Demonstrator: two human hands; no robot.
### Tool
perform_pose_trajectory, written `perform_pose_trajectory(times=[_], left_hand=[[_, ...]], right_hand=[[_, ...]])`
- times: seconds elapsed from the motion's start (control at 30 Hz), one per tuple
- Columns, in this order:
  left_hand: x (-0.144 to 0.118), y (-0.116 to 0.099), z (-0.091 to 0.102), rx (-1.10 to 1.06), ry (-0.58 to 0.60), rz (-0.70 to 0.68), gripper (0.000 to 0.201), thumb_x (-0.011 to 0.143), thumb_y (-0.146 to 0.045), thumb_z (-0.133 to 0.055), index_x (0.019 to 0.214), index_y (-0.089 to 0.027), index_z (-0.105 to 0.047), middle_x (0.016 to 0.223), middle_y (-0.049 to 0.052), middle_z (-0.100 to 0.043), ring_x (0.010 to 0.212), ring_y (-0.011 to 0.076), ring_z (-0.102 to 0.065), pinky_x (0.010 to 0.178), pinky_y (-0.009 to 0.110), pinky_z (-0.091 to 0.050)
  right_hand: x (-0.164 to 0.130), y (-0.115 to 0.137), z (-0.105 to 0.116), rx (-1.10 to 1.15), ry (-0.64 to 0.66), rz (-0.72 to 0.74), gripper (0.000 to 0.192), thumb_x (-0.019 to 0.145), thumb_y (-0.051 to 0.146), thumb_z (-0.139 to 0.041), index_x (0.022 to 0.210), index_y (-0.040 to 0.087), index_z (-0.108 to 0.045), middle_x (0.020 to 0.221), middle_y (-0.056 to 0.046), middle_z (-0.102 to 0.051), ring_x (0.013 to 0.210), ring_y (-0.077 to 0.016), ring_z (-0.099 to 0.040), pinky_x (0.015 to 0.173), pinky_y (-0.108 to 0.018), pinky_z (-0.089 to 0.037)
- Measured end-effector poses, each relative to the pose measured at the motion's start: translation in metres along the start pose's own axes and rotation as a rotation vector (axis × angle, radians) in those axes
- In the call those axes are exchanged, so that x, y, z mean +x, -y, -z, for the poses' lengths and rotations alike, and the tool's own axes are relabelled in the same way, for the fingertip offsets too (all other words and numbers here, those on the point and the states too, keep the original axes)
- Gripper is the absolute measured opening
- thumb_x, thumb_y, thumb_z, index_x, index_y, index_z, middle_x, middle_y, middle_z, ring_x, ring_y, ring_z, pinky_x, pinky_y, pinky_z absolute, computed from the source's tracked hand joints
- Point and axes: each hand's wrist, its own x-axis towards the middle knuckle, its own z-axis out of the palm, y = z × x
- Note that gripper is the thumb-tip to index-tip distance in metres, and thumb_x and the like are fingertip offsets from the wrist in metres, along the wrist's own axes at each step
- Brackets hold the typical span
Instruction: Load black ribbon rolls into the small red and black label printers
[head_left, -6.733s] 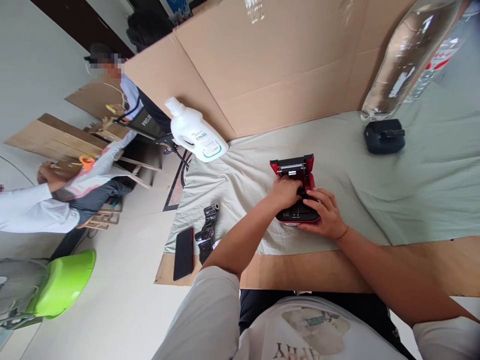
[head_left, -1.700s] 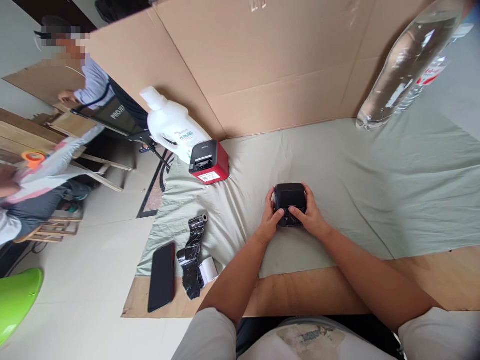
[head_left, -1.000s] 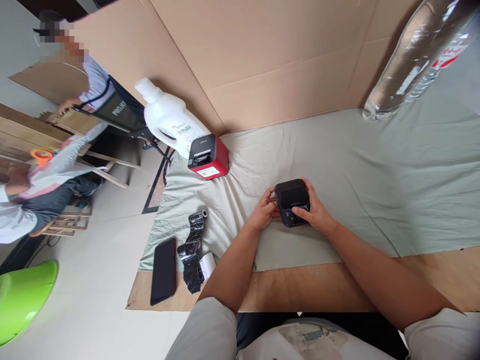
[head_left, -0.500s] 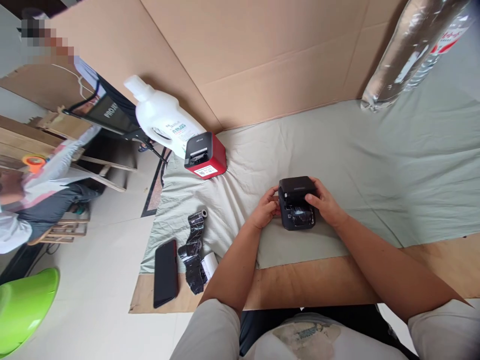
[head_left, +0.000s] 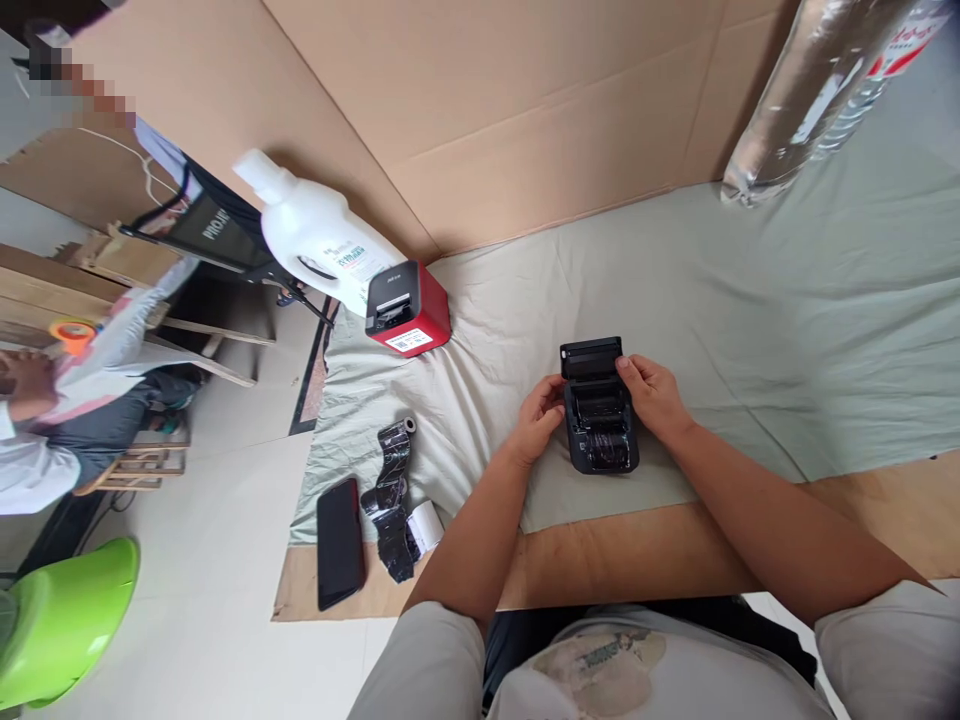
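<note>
Left hand (head_left: 538, 420): fingers curled against the left side of the black printer (head_left: 598, 410), gripping it at its 9 o'clock.
Right hand (head_left: 652, 393): clasped on the printer's right side at 3 o'clock, thumb near the hinge of the raised lid.
Black printer: sits between both hands on the pale green cloth (head_left: 750, 330), near the table's front edge.
Long axis: runs 12 to 6 o'clock, lid flipped open toward 12, open bay toward 6.
Red printer (head_left: 407, 310): well apart at 10 o'clock, just beside the white jug (head_left: 319, 240).
Phone (head_left: 340, 542): at 8 o'clock, beside a black ribbon roll (head_left: 391, 500).
</note>
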Motion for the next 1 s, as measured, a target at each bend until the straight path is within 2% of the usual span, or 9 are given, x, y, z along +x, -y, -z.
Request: perform_pose_trajectory(times=[0.13, 0.27, 0.33, 0.47, 0.6, 0.67, 0.77, 0.9, 1.0], left_hand=[[-0.003, -0.005, -0.008, 0.151, -0.215, -0.081, 0.042, 0.086, -0.052, -0.062, 0.115, -0.021, -0.053, 0.111, 0.009, -0.062, 0.105, 0.0234, -0.059, 0.096, 0.040, -0.045], [-0.009, -0.027, -0.018, 0.489, -0.443, -0.154, 0.024, 0.087, -0.046, -0.061, 0.094, -0.023, -0.058, 0.098, 0.008, -0.059, 0.102, 0.0251, -0.054, 0.099, 0.043, -0.042], [-0.011, -0.042, -0.026, 0.644, -0.378, -0.172, 0.017, 0.088, -0.041, -0.061, 0.086, -0.024, -0.062, 0.092, 0.008, -0.062, 0.102, 0.0276, -0.052, 0.101, 0.046, -0.039], [-0.002, -0.065, -0.043, 0.871, -0.092, -0.112, 0.010, 0.085, -0.026, -0.063, 0.090, -0.024, -0.071, 0.099, 0.011, -0.071, 0.105, 0.0318, -0.049, 0.104, 0.051, -0.033], [0.015, -0.069, -0.052, 1.067, 0.050, -0.006, 0.011, 0.073, -0.016, -0.070, 0.083, -0.021, -0.072, 0.091, 0.013, -0.071, 0.108, 0.0370, -0.045, 0.101, 0.056, -0.028], [0.023, -0.064, -0.054, 1.145, 0.089, 0.007, 0.005, 0.071, -0.015, -0.070, 0.072, -0.019, -0.068, 0.079, 0.014, -0.066, 0.106, 0.0385, -0.045, 0.100, 0.057, -0.027], [0.030, -0.057, -0.058, 1.195, 0.112, 0.014, 0.013, 0.076, -0.017, -0.064, 0.062, -0.018, -0.063, 0.077, 0.014, -0.060, 0.105, 0.0382, -0.049, 0.102, 0.057, -0.025], [0.033, -0.056, -0.061, 1.169, 0.121, 0.074, 0.003, 0.075, -0.019, -0.065, 0.076, -0.018, -0.063, 0.090, 0.014, -0.062, 0.106, 0.0370, -0.052, 0.106, 0.056, -0.025], [0.032, -0.063, -0.061, 1.147, 0.111, 0.114, 0.018, 0.070, -0.014, -0.068, 0.085, -0.018, -0.059, 0.096, 0.013, -0.063, 0.109, 0.0375, -0.054, 0.106, 0.054, -0.026]], right_hand=[[0.001, -0.002, -0.001, -0.064, -0.005, 0.002, 0.064, 0.083, 0.083, -0.037, 0.060, 0.023, -0.032, 0.059, 0.003, -0.033, 0.058, -0.0128, -0.033, 0.056, -0.029, -0.029], [0.003, -0.001, -0.002, -0.126, -0.005, 0.004, 0.066, 0.082, 0.085, -0.031, 0.059, 0.023, -0.031, 0.058, 0.002, -0.036, 0.059, -0.0137, -0.035, 0.056, -0.029, -0.029], [0.004, -0.002, -0.003, -0.139, -0.005, 0.007, 0.067, 0.081, 0.087, -0.029, 0.059, 0.023, -0.032, 0.057, 0.001, -0.038, 0.059, -0.0141, -0.036, 0.056, -0.029, -0.030], [0.006, -0.004, -0.005, -0.157, -0.001, 0.026, 0.068, 0.081, 0.087, -0.026, 0.062, 0.023, -0.037, 0.058, 0.000, -0.044, 0.060, -0.0148, -0.039, 0.057, -0.029, -0.031], [0.009, -0.005, -0.006, -0.235, 0.014, 0.037, 0.067, 0.082, 0.086, -0.021, 0.065, 0.024, -0.040, 0.062, -0.002, -0.050, 0.063, -0.0169, -0.044, 0.059, -0.031, -0.031], [0.010, -0.006, -0.006, -0.280, 0.029, 0.046, 0.067, 0.083, 0.084, -0.019, 0.066, 0.024, -0.041, 0.064, -0.003, -0.052, 0.065, -0.0179, -0.045, 0.060, -0.031, -0.031], [0.012, -0.007, -0.005, -0.317, 0.056, 0.068, 0.064, 0.085, 0.081, -0.018, 0.067, 0.024, -0.042, 0.065, -0.004, -0.054, 0.067, -0.0189, -0.046, 0.060, -0.031, -0.031], [0.014, -0.009, -0.002, -0.321, 0.080, 0.094, 0.063, 0.086, 0.080, -0.021, 0.068, 0.024, -0.045, 0.067, -0.006, -0.058, 0.068, -0.0197, -0.049, 0.060, -0.031, -0.031], [0.015, -0.011, -0.001, -0.324, 0.070, 0.103, 0.064, 0.086, 0.080, -0.022, 0.069, 0.024, -0.048, 0.068, -0.006, -0.060, 0.067, -0.0197, -0.048, 0.060, -0.031, -0.031]])
